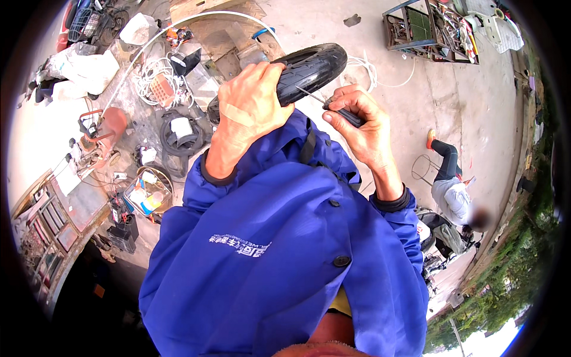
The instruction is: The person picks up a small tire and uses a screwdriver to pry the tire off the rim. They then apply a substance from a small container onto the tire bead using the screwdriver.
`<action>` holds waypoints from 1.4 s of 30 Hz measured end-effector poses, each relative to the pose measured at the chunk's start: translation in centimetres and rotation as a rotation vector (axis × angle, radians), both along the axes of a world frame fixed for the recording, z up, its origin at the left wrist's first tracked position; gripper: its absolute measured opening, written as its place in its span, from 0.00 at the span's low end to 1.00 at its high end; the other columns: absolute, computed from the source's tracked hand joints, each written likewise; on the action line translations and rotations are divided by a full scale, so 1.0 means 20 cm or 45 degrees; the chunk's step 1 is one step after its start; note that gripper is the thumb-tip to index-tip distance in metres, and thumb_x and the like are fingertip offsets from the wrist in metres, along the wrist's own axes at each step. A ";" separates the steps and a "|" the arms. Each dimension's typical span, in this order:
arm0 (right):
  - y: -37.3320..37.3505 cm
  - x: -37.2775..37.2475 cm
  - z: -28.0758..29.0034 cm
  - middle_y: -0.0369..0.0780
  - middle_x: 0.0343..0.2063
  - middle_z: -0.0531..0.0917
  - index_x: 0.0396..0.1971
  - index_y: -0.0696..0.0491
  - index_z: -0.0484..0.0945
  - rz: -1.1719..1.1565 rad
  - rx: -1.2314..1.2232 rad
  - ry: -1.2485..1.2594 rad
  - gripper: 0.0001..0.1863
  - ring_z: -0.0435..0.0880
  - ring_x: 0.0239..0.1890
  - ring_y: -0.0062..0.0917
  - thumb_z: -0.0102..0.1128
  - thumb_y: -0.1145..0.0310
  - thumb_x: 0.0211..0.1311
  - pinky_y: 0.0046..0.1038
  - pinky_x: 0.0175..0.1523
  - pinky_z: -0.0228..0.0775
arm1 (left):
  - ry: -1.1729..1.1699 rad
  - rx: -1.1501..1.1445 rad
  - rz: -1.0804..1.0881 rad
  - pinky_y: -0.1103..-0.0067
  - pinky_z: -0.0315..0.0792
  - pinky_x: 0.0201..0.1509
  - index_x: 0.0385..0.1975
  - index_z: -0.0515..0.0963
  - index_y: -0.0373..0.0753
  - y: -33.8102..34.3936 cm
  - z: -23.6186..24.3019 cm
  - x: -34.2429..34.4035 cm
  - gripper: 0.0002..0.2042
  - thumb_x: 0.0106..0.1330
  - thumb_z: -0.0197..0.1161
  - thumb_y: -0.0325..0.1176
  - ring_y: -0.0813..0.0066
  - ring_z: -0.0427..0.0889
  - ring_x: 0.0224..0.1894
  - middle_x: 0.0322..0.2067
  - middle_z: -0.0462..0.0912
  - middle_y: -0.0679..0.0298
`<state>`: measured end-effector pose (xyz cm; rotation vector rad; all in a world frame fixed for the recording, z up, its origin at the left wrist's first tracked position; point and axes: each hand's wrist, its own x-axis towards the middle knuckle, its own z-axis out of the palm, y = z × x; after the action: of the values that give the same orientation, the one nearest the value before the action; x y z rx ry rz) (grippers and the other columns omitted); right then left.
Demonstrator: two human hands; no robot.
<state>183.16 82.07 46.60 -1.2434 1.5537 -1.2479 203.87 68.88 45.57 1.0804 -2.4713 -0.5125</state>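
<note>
My left hand (247, 110) is wrapped over a black rubber tyre (312, 68), its fingers curled around the tread. The tyre is held up in front of my blue jacket and tilts up to the right. In my right hand (369, 128) is a screwdriver (346, 115) with a dark handle and a thin metal shaft. Thumb and fingers close round the handle. The shaft points up and left, its tip at the near side of the tyre. Whether the tip touches the rubber or goes into it, I cannot tell.
A coil of white tubing (157, 83) and black tyres (178, 140) lie on the ground at left, near a basket (148, 190) of small items. A metal crate (431, 33) of tools stands far right. At right a person (453, 193) is near parked bikes.
</note>
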 end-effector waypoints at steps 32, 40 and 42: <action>0.04 0.17 0.18 0.41 0.45 0.83 0.46 0.53 0.87 -0.091 -0.185 0.793 0.16 0.88 0.31 0.29 0.75 0.83 0.59 0.32 0.35 0.82 | 0.021 0.022 -0.057 0.61 0.84 0.44 0.52 0.84 0.36 -0.03 0.02 -0.03 0.30 0.45 0.83 0.36 0.56 0.89 0.44 0.42 0.89 0.59; 0.01 0.20 0.20 0.39 0.43 0.83 0.45 0.53 0.88 -0.094 -0.220 0.959 0.17 0.87 0.30 0.27 0.76 0.84 0.56 0.30 0.32 0.79 | 0.007 0.006 -0.059 0.61 0.85 0.43 0.51 0.84 0.36 -0.04 0.02 -0.04 0.29 0.47 0.83 0.37 0.56 0.89 0.44 0.41 0.88 0.59; -0.01 0.24 0.24 0.38 0.42 0.83 0.44 0.53 0.88 -0.095 -0.222 1.085 0.18 0.87 0.29 0.27 0.76 0.84 0.53 0.30 0.32 0.80 | 0.008 -0.010 -0.050 0.61 0.85 0.43 0.51 0.84 0.36 -0.03 0.02 -0.05 0.29 0.47 0.84 0.38 0.56 0.89 0.44 0.41 0.88 0.59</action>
<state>187.98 81.83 51.47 -2.0087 2.1106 -0.9441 202.80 68.25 45.88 1.0277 -2.4915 -0.5169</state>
